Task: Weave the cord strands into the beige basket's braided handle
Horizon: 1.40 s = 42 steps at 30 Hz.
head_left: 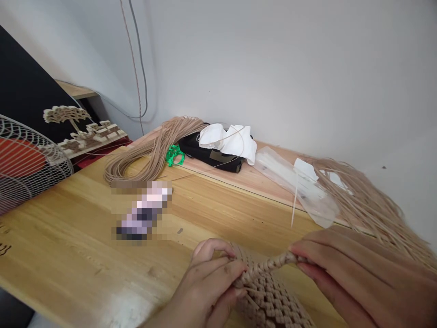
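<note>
A tan openwork woven piece [273,294], made of narrow plaited strands, lies low in the view, its lower part cut off by the frame. Along its top runs a thick, rope-like braided band [269,266]. My left hand [213,278] is closed round the band's left end, thumb and fingers pressed on it. A short loose strand [251,300] sticks out below those fingers. On the other side my right hand [355,269] pinches the band's right end, fingertips together, hiding where it ends.
On the wooden table [85,228] are a bundle of tan strands [136,159], green ribbon [175,155], a black pouch [211,155] under white paper [232,139], a clear plastic sleeve [307,196], more loose strands [368,196] and a blurred-out object [145,212]. A fan [27,159] stands left.
</note>
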### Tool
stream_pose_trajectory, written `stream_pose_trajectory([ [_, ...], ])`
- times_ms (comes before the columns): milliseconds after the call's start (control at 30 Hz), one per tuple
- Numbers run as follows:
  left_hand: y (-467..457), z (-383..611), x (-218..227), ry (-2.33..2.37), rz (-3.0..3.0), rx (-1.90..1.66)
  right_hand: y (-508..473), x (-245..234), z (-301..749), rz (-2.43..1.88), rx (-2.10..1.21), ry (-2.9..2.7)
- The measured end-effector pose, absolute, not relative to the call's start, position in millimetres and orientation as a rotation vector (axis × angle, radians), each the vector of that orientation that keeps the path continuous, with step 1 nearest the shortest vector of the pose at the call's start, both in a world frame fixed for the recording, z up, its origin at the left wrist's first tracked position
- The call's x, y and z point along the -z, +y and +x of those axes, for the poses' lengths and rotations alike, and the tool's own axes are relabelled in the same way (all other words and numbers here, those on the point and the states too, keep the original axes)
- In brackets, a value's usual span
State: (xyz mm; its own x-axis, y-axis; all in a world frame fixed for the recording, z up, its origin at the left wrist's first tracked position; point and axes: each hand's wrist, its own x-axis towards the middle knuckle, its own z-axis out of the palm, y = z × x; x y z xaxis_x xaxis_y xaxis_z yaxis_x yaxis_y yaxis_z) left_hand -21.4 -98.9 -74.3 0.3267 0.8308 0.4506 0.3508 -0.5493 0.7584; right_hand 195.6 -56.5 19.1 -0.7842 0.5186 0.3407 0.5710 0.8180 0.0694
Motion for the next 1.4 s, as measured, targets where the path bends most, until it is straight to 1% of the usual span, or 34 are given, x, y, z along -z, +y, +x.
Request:
stream_pose_trajectory([
  [333,-94,-10,77,1.128,2.071,-1.261,-54,-13,189,-0.789,0.347,-2.832],
  [500,-93,-5,74,1.187,2.056,-1.281,-55,-11,189,-0.867,0.270,-2.827],
  [800,-94,-4,78,1.255,2.032,-1.292,-50,-8,203,-0.962,0.298,-2.915],
  [933,-94,-3,80,1.251,2.016,-1.308,-49,-9,202,-0.926,0.338,-2.926],
  [1100,-95,1,82,1.255,2.010,-1.299,-50,-15,186,-0.762,0.425,-2.855],
  [1400,-97,7,82,1.264,1.949,-1.285,-44,-11,192,-0.793,0.254,-2.933],
])
